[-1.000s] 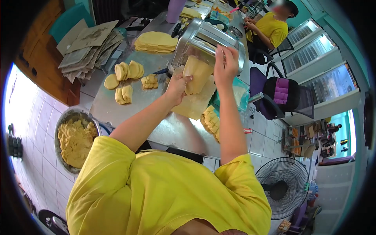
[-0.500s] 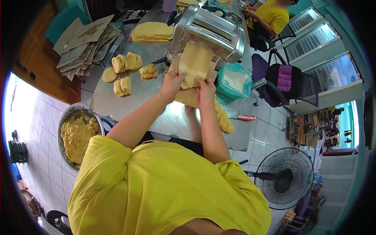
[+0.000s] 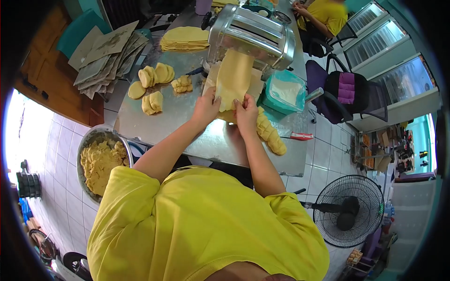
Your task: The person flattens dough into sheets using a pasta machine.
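A flat sheet of yellow dough (image 3: 235, 75) hangs from the front of a shiny metal pasta machine (image 3: 253, 33). My left hand (image 3: 205, 108) pinches its lower left edge, thumb on top. My right hand (image 3: 246, 114) grips the lower right corner in the same way. Beneath the sheet lies a pale board (image 3: 256, 85), mostly covered. Just right of my right hand, a lumpy length of dough (image 3: 271, 136) rests on the metal table (image 3: 173, 112). Left of the machine are a folded dough piece (image 3: 182, 84) and a stack of dough sheets (image 3: 184, 40).
Dough rounds (image 3: 156, 75) lie on the table's left. A teal tub of white powder (image 3: 285, 91) and a red-handled tool (image 3: 301, 136) are at the right. A dough-filled bowl (image 3: 126, 154), a fan (image 3: 348, 210) and an office chair (image 3: 323, 89) stand around. Another person (image 3: 328, 18) sits beyond.
More of the dough sheet has come out of the machine. Both hands have moved slightly toward my body with its lower end. The view has shifted a little.
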A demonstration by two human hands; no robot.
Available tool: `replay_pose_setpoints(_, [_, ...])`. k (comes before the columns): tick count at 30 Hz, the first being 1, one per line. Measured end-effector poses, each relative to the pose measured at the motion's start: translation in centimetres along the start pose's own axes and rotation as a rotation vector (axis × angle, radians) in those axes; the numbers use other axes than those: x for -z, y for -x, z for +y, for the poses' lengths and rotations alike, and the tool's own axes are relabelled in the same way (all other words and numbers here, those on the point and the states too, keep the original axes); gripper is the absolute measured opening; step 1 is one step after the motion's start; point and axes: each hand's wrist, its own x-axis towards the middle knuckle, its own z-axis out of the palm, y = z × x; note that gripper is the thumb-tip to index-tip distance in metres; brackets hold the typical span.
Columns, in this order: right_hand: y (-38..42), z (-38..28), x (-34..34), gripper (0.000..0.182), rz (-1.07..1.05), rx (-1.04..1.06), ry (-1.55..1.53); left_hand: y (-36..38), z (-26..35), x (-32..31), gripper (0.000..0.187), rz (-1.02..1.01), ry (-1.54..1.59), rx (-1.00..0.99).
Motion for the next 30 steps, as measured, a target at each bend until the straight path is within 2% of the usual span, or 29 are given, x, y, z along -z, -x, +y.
replay_pose_setpoints(4, [0.2,0.9,0.0,0.030,-0.019,0.022,-0.026,0.6,-0.1,0.1,0.035,-0.014,-0.124,-0.017])
replay_pose_setpoints(5, [0.3,1.1,0.1,0.031,-0.020,0.021,-0.007,0.6,-0.7,-0.1,0.037,-0.011,-0.128,-0.069])
replay_pose_setpoints(8, [0.7,1.7,0.0,0.035,-0.030,0.020,0.073,1.4,0.1,0.4,0.039,-0.040,-0.108,-0.050])
replay_pose_setpoints(11, [1.0,2.3,0.0,0.038,-0.020,0.080,-0.025,2.0,-0.1,0.5,0.043,-0.045,-0.147,-0.083])
replay_pose_setpoints(13, [1.8,1.6,0.3,0.045,-0.027,0.079,0.156,2.6,0.4,0.7,0.046,-0.055,-0.152,-0.080])
replay_pose_setpoints(17, [3.5,-0.8,0.4,0.048,0.013,0.106,0.222,3.6,1.7,1.6,0.056,-0.130,-0.235,-0.003])
replay_pose_setpoints(20, [4.5,-0.7,0.6,0.044,-0.035,0.122,0.309,4.0,1.0,1.9,0.057,-0.221,-0.336,-0.030])
replay_pose_setpoints(22, [5.1,-0.3,0.8,0.030,-0.059,0.303,0.503,4.4,0.5,2.3,0.056,-0.277,-0.412,-0.065])
replay_pose_setpoints(23, [5.4,-0.2,0.9,0.030,-0.064,0.294,0.502,4.5,0.4,2.6,0.055,-0.307,-0.448,-0.082])
replay_pose_setpoints(25, [5.8,-0.7,1.1,0.019,-0.114,0.445,0.665,4.6,0.6,3.4,0.054,-0.343,-0.486,-0.096])
replay_pose_setpoints(27, [6.0,-0.8,1.3,0.017,-0.119,0.458,0.692,4.3,1.0,4.7,0.046,-0.224,-0.460,-0.072])
replay_pose_setpoints(28, [6.0,-0.8,1.4,0.015,-0.126,0.476,0.720,4.1,1.1,5.7,0.046,-0.226,-0.464,-0.073])
replay_pose_setpoints(30, [6.2,-0.4,1.6,0.014,-0.112,0.502,0.707,3.6,0.9,8.4,0.036,0.075,-0.441,-0.198])
